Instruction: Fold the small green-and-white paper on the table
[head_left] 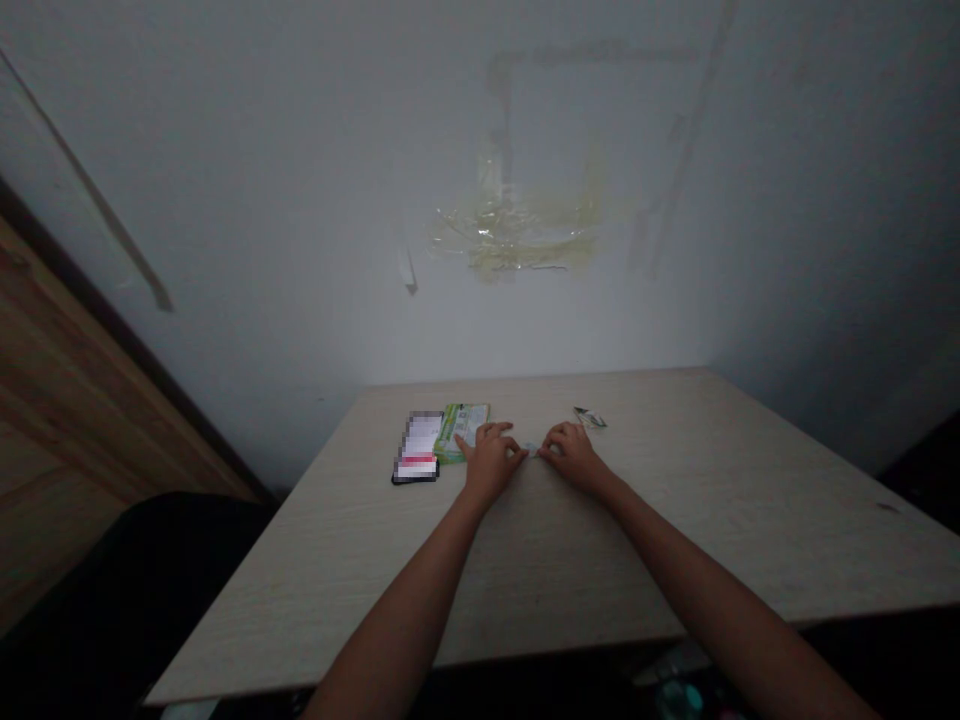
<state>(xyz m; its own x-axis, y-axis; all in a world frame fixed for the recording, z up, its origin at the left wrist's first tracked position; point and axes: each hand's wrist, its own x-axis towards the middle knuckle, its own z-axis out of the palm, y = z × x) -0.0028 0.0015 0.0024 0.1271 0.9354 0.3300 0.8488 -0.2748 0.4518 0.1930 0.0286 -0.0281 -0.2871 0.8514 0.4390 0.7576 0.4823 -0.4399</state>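
A small, pale, see-through piece (532, 450) lies low over the table between my two hands; its kind is too small to make out. My left hand (491, 458) has its fingertips closed at the left edge of this piece, while some other fingers stick out. From the right side, my right hand (574, 455) pinches the opposite edge, fingers curled. Just left of my left hand is a green and white printed packet (466, 420), partly covered by that hand. A small crumpled wrapper (591, 418) rests beyond my right hand.
A phone (418, 450) with a lit, blurred screen lies beside the packet on the light wooden table (360, 560). The table meets a wall (300, 200) with tape marks. A dark shape (135, 580) and wooden panel (60, 400) stand at left.
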